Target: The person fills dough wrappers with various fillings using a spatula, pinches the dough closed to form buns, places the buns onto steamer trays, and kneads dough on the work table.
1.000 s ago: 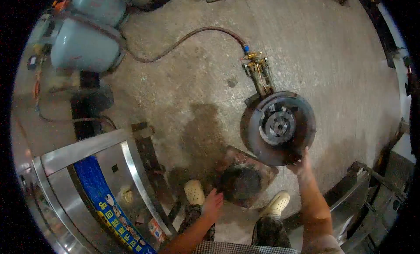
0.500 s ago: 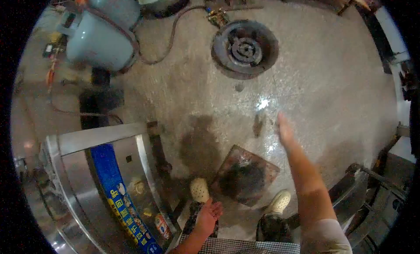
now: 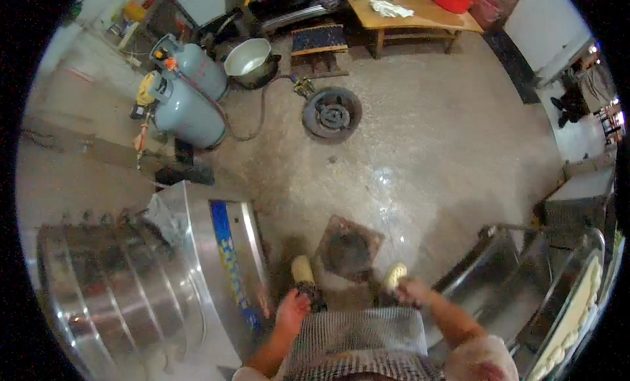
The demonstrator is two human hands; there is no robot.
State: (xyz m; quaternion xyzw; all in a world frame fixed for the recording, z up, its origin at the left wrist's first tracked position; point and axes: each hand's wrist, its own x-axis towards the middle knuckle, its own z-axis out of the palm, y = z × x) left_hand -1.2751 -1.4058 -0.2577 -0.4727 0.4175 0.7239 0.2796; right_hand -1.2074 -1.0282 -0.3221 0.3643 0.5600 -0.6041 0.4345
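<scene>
My left hand (image 3: 293, 309) hangs low beside the checked apron (image 3: 357, 328), its fingers loosely bent and nothing visible in it. To its left stands the steel cabinet (image 3: 203, 250) with a blue printed strip, apart from the hand. My right hand (image 3: 413, 292) hangs in front of the right pale clog (image 3: 395, 274), blurred, with its fingers partly apart and no held object visible. Ahead of my feet lies a square dark-stained plate (image 3: 349, 248) on the floor.
A round gas burner (image 3: 333, 115) sits on the floor ahead. Its hose runs to grey gas cylinders (image 3: 190, 119) at left, near a large pot (image 3: 250, 61). A wooden table (image 3: 420, 21) stands at the back. Metal sinks or troughs (image 3: 505, 276) are at right.
My view has tilted up, bringing the back table into sight. My right arm has swung back from outstretched to near my body. My left hand has turned, its fingers more bent.
</scene>
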